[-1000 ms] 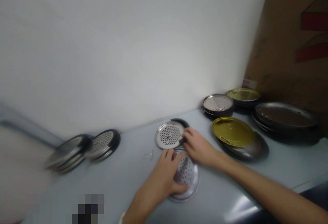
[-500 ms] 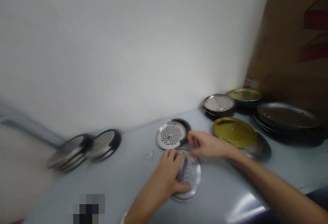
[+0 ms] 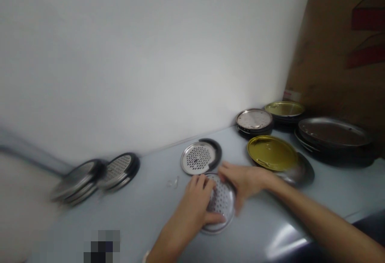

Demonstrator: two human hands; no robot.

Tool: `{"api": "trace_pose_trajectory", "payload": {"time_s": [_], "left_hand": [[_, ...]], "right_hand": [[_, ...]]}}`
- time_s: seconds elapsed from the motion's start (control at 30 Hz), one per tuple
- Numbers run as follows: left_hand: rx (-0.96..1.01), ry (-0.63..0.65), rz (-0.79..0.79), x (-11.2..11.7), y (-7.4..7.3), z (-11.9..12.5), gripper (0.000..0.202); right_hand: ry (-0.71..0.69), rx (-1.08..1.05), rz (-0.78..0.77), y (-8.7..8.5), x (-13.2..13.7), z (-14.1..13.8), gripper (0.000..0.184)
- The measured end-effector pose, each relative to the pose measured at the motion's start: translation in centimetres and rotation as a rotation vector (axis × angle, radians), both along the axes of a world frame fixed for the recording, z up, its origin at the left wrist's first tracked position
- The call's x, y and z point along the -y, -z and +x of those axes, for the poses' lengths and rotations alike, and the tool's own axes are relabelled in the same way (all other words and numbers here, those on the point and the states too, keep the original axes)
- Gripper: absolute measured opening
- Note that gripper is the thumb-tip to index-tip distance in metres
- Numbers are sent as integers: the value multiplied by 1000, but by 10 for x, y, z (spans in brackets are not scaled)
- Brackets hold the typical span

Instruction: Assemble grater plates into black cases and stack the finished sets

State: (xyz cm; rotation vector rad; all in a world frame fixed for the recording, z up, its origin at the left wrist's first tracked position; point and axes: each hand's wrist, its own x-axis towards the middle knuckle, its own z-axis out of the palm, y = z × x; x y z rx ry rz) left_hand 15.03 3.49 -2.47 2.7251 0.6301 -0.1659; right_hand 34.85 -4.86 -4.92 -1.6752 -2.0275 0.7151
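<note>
A round metal grater disc (image 3: 222,203) with many small holes lies on the grey table in front of me. My left hand (image 3: 200,200) grips it from the left, the fingers on its upper part and the thumb across its lower part. At its right rim is my right hand (image 3: 240,179), curved round the edge with fingers at the top and side; motion blurs these fingertips. Just behind, another round grater disc (image 3: 197,158) with larger holes sits partly inside a black crescent-shaped rim (image 3: 217,152).
Leftward stand a stack of discs with black rims (image 3: 76,180) and a smaller grater stack (image 3: 118,170). A gold round lid (image 3: 270,153), a silver lid stack (image 3: 254,119), another gold lid (image 3: 284,109) and a large dark round tray (image 3: 333,131) are rightward. The white wall (image 3: 168,74) borders the table.
My right hand has come down from above the disc onto its right rim. My left hand keeps its place on the disc. The view has shifted slightly.
</note>
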Motion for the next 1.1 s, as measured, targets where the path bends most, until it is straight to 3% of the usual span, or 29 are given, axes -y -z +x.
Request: {"api": "trace_pose_trajectory", "payload": {"time_s": [0.3, 0.47, 0.53, 0.67, 0.73, 0.9, 1.1], "left_hand": [[51, 13, -41, -1, -2, -3, 65], [210, 1, -197, -9, -12, -11, 37], [302, -31, -156, -19, -11, -13, 18], [397, -151, 129, -50, 2, -15, 21], [358, -145, 198, -62, 8, -16, 22], [232, -123, 226, -65, 11, -14, 20], [298, -147, 236, -72, -2, -21, 16]], "right_hand": [[-22, 3, -12, -3, 0, 2, 73], [-5, -93, -31, -3, 0, 5, 68], [71, -135, -41, -4, -3, 5, 55], [303, -207, 108, -3, -12, 2, 21], [346, -226, 184, -2, -17, -1, 11], [264, -200, 249, 1, -21, -10, 15], [359, -90, 285, 4, -20, -8, 18]]}}
